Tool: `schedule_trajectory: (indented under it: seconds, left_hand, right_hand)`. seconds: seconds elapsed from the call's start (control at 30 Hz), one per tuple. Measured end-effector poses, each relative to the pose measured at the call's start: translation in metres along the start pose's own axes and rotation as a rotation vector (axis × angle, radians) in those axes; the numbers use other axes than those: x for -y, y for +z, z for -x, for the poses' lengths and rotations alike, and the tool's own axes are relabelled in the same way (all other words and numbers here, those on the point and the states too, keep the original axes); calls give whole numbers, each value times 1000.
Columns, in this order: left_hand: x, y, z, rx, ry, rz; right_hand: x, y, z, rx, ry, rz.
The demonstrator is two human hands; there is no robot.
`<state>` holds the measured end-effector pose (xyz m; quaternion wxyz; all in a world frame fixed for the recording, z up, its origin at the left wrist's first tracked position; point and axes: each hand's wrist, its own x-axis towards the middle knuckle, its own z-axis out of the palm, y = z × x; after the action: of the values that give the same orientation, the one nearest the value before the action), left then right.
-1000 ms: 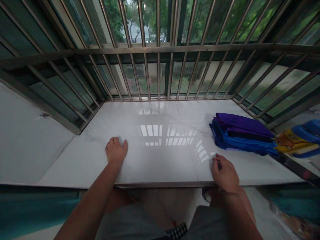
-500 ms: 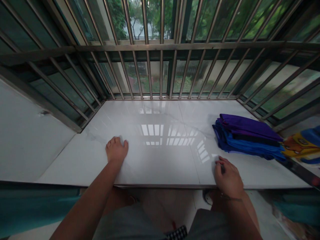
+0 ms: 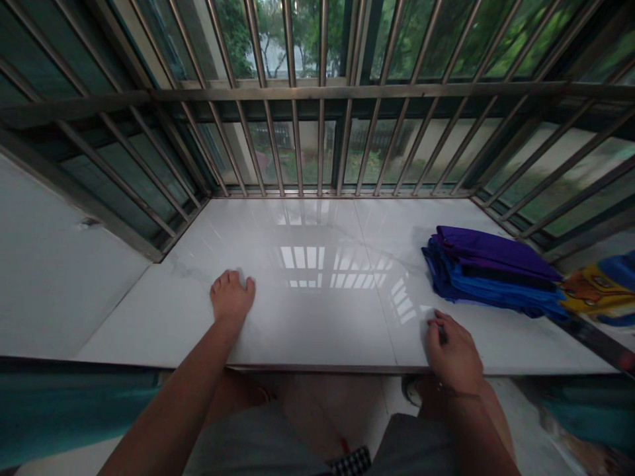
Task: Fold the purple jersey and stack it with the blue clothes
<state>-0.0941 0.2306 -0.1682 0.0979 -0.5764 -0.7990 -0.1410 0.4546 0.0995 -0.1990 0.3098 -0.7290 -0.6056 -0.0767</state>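
My left hand point(image 3: 231, 297) lies palm down on the glossy white sill point(image 3: 317, 291), fingers stretched forward and holding nothing. At the sill's front edge my right hand point(image 3: 454, 354) rests with its fingers curled under and the thumb against them; nothing shows inside it. A folded stack of blue and purple cloths point(image 3: 489, 271) lies on the sill, a short way beyond and to the right of my right hand, not touching it.
Metal window bars point(image 3: 317, 132) fence the sill at the back and on both sides. A yellow and blue cloth point(image 3: 595, 294) lies past the sill's right edge. A white wall point(image 3: 44, 277) stands at left. My knees are below the front edge.
Both hands have stayed where they were on the sill. Only the camera has shifted slightly, so the cloth stack sits a little further right in view.
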Motion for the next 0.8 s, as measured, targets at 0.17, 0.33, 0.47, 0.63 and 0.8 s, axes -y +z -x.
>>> schedule_trajectory:
  seconds: [0.17, 0.33, 0.47, 0.63, 0.8]
  left_hand:
    - [-1, -1, 0, 3, -8, 2]
    - [-1, -2, 0, 9, -6, 0]
    - [-1, -2, 0, 16, -6, -16]
    - [0, 0, 0, 8, -5, -23]
    - [0, 0, 0, 15, -3, -16]
  right_hand:
    - [2, -1, 0, -15, 5, 8]
    - [2, -1, 0, -8, -10, -1]
    - [2, -1, 0, -16, -6, 0]
    - [4, 0, 2, -1, 62, -14]
    - [4, 2, 5, 6, 151, 22]
